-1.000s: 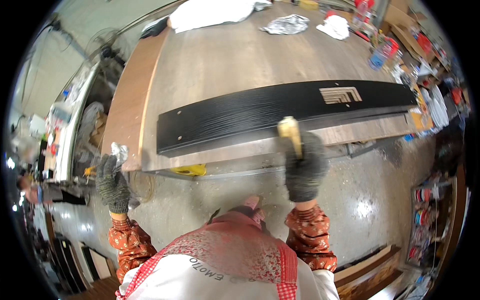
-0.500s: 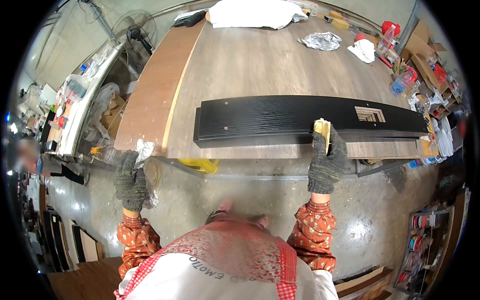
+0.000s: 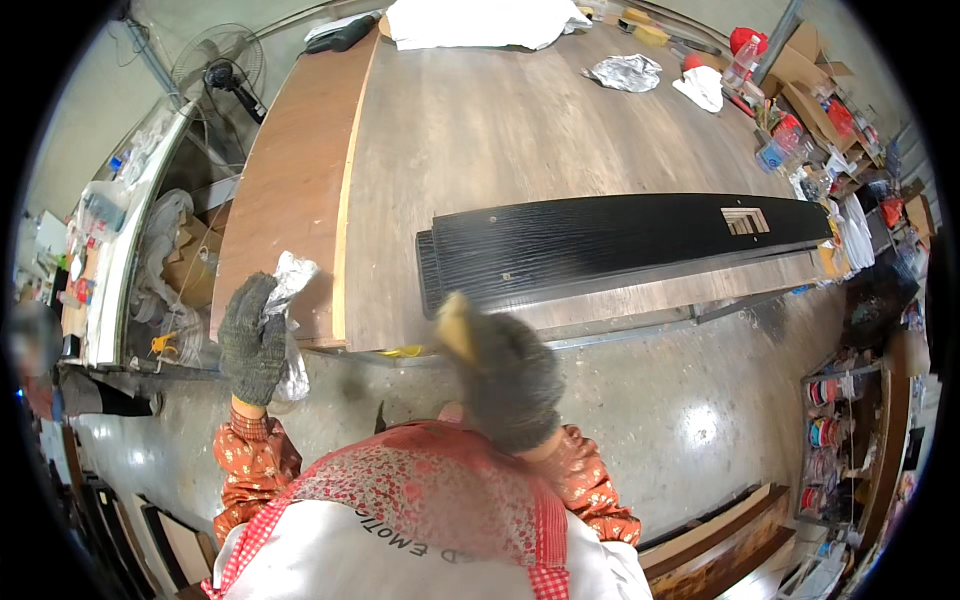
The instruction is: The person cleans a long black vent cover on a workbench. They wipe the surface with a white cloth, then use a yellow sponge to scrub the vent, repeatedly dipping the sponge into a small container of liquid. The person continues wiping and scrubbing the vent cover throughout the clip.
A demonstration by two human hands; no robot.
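Note:
A crumpled whitish, shiny wad, perhaps a rag or plastic (image 3: 292, 275), is gripped by my left hand (image 3: 252, 335), which wears a dark grey knit glove beside the table's near left edge. My right hand (image 3: 512, 375), gloved alike and smeared by motion, is closed on a pale yellow sponge-like block (image 3: 457, 325). It is in front of the table near the left end of a long black wood-grained board (image 3: 600, 240). That board has a rectangular cutout near its right end and lies over another black piece (image 3: 428, 270), whose left end shows.
The wood-topped table (image 3: 480, 110) carries a brown plank (image 3: 290, 150) on its left. Crumpled silvery sheeting (image 3: 625, 72), a white cloth (image 3: 700, 88) and bottles (image 3: 742, 62) stand far right. A fan (image 3: 220, 75) and a white-topped bench (image 3: 130, 220) are left; a person's leg (image 3: 105, 390) shows there.
My right hand has swept left with the block, from the board's middle to its left end and nearer my body. My left hand has risen slightly with the wad. The view has shifted.

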